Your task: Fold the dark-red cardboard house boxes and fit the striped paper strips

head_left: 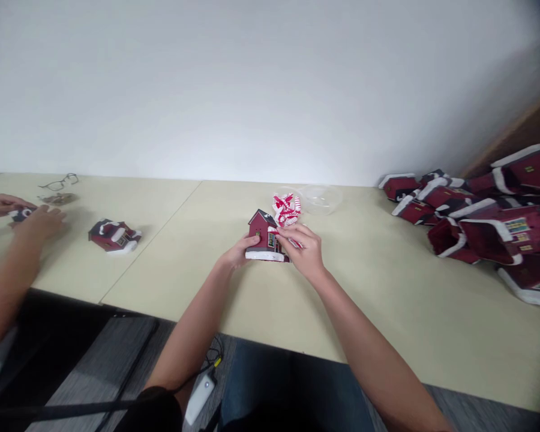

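A small dark-red model house with a dark roof and a white snowy base stands upright in my left hand, whose fingers close round its left side. My right hand pinches a red-and-white striped strip against the right front of the house, near its window. Part of the strip is hidden behind my fingers. Just behind the house, a clear round dish holds a heap of red-and-white striped pieces.
A clear plastic lid or dish lies beside the heap. Several similar red houses are piled on the right. Another house sits at left, near a co-worker's hands and some glasses. The table's front edge runs below my forearms.
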`<state>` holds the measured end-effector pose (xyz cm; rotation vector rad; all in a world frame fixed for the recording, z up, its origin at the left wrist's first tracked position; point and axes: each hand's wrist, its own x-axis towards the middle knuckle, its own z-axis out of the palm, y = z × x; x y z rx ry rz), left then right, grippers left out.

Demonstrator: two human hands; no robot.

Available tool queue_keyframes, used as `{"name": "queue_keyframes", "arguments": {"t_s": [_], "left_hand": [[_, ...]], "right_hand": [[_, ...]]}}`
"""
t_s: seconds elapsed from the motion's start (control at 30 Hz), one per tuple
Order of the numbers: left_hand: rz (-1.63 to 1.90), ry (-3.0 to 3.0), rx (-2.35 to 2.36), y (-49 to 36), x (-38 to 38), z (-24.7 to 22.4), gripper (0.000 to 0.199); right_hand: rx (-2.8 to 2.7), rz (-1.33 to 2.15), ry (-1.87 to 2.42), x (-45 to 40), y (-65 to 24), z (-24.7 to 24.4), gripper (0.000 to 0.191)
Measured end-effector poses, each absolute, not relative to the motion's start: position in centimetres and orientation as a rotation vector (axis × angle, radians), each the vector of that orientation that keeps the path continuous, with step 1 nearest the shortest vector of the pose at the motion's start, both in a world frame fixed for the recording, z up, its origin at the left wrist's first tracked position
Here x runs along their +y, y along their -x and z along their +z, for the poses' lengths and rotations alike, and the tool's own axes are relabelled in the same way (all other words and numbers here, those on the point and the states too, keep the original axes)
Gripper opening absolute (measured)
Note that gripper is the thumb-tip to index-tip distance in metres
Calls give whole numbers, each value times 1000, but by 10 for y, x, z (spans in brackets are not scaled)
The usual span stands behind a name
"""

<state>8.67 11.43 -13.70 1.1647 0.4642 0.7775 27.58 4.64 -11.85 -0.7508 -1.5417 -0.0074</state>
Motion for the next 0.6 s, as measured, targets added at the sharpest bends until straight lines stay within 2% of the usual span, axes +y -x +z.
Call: {"name": "queue_keyframes", "arguments": {"t_s": [0.17,0.37,0.6], "left_hand": [[778,-1134,552,-88,110,-133,63],[789,-1069,537,-86,109,-134,51],[815,-1058,442,-86,106,-134,50]], "right_hand": [[-1642,-25,676,46,-280,-118,18],[-1697,-84,740,46,-277,-117,22],[-1688,-36,718,48,-274,-120,27]]}}
